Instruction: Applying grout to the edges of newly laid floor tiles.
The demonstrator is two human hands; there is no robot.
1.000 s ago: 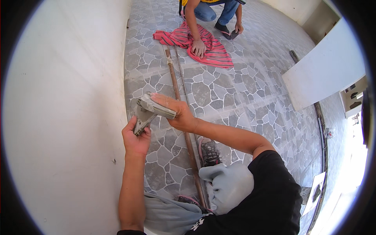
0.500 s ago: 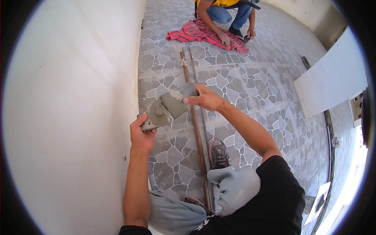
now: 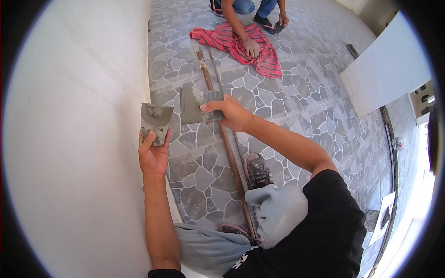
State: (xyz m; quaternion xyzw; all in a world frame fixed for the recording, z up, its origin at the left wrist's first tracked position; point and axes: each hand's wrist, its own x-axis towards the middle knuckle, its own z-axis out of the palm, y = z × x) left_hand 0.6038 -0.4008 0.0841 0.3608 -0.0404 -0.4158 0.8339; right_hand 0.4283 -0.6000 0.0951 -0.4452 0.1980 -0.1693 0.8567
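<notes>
My left hand (image 3: 153,159), close to the white wall, grips the lower end of a small grey plate (image 3: 150,121) with a lump of wet mortar (image 3: 155,111) on its upper part. Just to the right, my right hand (image 3: 232,114) pinches a flat rectangular spreader (image 3: 189,104) by its ridged edge, thumb on top. Grey mortar coats the spreader's face. A small gap separates the two tools. Both are held above the stone-patterned floor.
A white wall (image 3: 79,139) runs along my left. A rusty pipe (image 3: 227,146) and a thin rod lie lengthwise below my hands. Ahead, another person's hand (image 3: 251,47) rests on a red striped cloth (image 3: 264,58). A white panel (image 3: 387,69) stands at right.
The spreader and plate have come apart; my left hand moved left toward the wall and tilted the plate more upright. The other person's cloth has shifted and spread toward me.
</notes>
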